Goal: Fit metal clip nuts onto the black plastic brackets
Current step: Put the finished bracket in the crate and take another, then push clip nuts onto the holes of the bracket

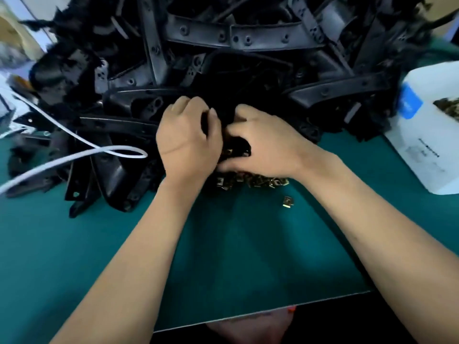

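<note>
Black bracket [237,145] pinched in both hands' grip, green table mat [248,244], bracket heap [223,58] behind

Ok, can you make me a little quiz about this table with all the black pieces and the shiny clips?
1. True or false: one metal clip nut lies by itself on the green mat, apart from the small heap of clip nuts.
2. Which is it: the white cable loops on the person's A) left side or B) right side?
3. What are the left hand and right hand both holding?

Key: 1 true. 2 A. 3 A black plastic bracket, gripped between them at the near edge of the big bracket pile.
</note>
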